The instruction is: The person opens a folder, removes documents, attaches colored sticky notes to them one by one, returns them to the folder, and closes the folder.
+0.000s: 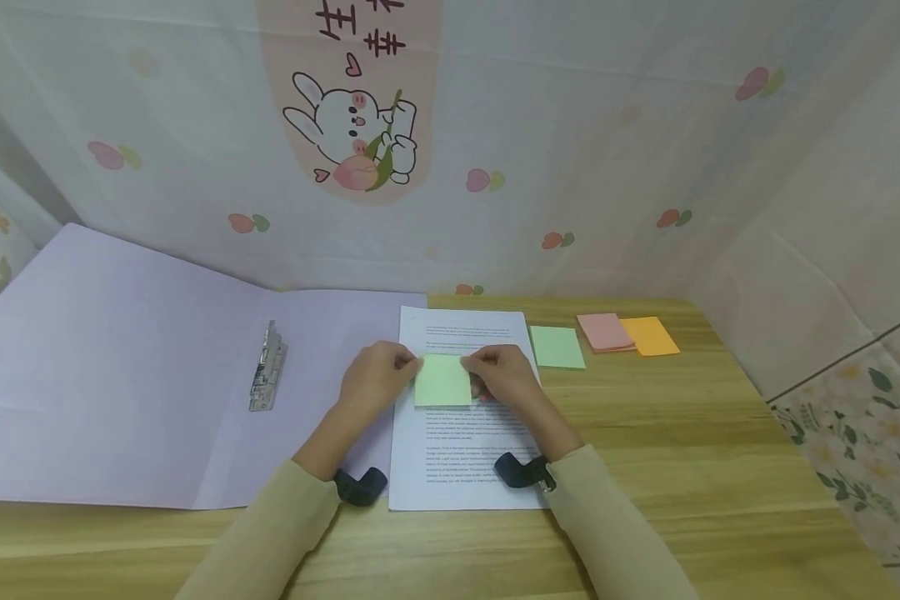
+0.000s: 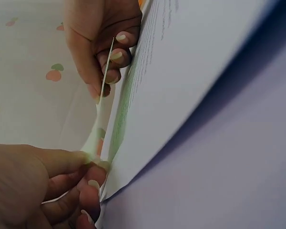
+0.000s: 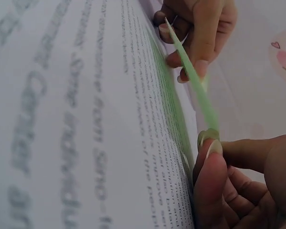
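A light green sticky note (image 1: 442, 382) is held by its two upper corners over a stack of printed sheets (image 1: 450, 458). My left hand (image 1: 375, 373) pinches the left corner between thumb and fingertips. At the opposite corner, my right hand (image 1: 506, 375) pinches it the same way. Both wrist views show the note (image 3: 193, 76) edge-on, raised off the page, with a green tint on the paper beneath it. The sheets partly cover the right side of an open lilac folder (image 1: 135, 358).
A metal clip (image 1: 267, 371) is fixed near the folder's spine. Right of the sheets lie a green note pad (image 1: 557, 347), a pink pad (image 1: 605, 331) and an orange pad (image 1: 651, 336) on the wooden table (image 1: 682, 450). A patterned white cloth (image 1: 570, 150) hangs behind.
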{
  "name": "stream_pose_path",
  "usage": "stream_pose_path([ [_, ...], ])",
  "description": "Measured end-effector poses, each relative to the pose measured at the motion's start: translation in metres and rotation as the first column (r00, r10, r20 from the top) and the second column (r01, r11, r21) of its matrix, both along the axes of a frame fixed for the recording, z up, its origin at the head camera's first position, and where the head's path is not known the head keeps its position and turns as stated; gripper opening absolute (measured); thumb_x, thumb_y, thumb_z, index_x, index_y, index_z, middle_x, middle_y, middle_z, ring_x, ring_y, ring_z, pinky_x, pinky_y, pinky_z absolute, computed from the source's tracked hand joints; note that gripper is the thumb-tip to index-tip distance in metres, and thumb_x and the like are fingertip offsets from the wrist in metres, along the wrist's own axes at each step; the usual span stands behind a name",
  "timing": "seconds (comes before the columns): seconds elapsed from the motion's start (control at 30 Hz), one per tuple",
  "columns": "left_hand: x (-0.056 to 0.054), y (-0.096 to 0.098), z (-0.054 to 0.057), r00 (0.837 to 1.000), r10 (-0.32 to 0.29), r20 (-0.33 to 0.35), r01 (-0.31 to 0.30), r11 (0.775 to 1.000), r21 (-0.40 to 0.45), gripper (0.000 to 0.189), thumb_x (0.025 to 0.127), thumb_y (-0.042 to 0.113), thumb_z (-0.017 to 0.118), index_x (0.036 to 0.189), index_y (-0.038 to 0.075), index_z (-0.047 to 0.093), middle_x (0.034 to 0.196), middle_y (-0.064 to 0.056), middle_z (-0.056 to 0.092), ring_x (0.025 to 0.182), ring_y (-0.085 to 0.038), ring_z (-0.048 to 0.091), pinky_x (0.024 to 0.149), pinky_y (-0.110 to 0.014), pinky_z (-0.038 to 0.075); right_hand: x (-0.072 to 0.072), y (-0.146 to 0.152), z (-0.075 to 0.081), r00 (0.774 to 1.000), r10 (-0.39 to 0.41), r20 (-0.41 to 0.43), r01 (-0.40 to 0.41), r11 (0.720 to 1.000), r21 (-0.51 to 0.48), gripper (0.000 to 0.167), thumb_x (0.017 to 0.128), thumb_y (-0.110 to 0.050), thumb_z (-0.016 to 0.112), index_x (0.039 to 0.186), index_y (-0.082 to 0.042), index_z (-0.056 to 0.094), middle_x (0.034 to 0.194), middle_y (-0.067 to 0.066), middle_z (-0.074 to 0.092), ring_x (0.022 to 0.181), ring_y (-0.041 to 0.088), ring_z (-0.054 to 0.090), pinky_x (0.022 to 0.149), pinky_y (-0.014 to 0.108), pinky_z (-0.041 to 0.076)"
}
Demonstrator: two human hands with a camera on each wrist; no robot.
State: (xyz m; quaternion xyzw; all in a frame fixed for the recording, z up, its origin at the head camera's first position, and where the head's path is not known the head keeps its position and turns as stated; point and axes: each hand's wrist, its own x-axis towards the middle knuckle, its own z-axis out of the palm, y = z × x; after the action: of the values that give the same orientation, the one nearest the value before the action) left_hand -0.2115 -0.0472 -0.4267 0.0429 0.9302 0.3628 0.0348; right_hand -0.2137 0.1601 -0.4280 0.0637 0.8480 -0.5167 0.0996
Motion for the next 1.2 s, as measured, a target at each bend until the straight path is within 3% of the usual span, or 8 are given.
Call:
stream_pose_path([
  [0.27, 0.0021, 0.0016, 0.0008, 0.999, 0.033, -0.006, -0.033, 0.999, -0.015, 0.016, 0.095, 0.021, 0.069, 0.100, 0.010, 0.079, 0.097, -0.006, 0.078, 0.089, -0.021, 0.071, 0.072, -0.035, 0.056, -0.0013, -0.0023, -0.0048, 0.999, -0.012, -0.035, 0.016, 0.995, 0.098, 0.023, 0.096, -0.026, 0.069, 0.098, -0.004, 0.076, 0.061, 0.002, 0.061, 0.049, 0.010, 0.056, 0.047, 0.020, 0.048],
  [0.7, 0.0015, 0.0039, -0.0030, 0.998, 0.047, -0.035, -0.049, 0.998, -0.043, 0.014, 0.095, 0.022, 0.069, 0.098, 0.011, 0.078, 0.093, -0.004, 0.078, 0.082, -0.019, 0.069, 0.067, -0.032, 0.053, -0.0005, -0.0054, -0.0061, 0.996, 0.016, -0.082, -0.004, 0.991, 0.137, 0.019, 0.094, -0.021, 0.070, 0.087, -0.004, 0.075, 0.057, 0.003, 0.062, 0.045, 0.010, 0.056, 0.045, 0.022, 0.050],
  [1.2, 0.0051, 0.0073, -0.0012, 0.995, 0.061, -0.080, -0.065, 0.996, -0.056, 0.013, 0.094, 0.019, 0.069, 0.093, 0.010, 0.078, 0.084, -0.004, 0.076, 0.069, -0.016, 0.065, 0.057, -0.025, 0.047, 0.0024, -0.0091, -0.0016, 0.984, 0.089, -0.157, -0.048, 0.969, 0.243, 0.017, 0.093, -0.018, 0.072, 0.088, -0.001, 0.075, 0.056, 0.003, 0.062, 0.041, 0.010, 0.053, 0.043, 0.019, 0.045],
])
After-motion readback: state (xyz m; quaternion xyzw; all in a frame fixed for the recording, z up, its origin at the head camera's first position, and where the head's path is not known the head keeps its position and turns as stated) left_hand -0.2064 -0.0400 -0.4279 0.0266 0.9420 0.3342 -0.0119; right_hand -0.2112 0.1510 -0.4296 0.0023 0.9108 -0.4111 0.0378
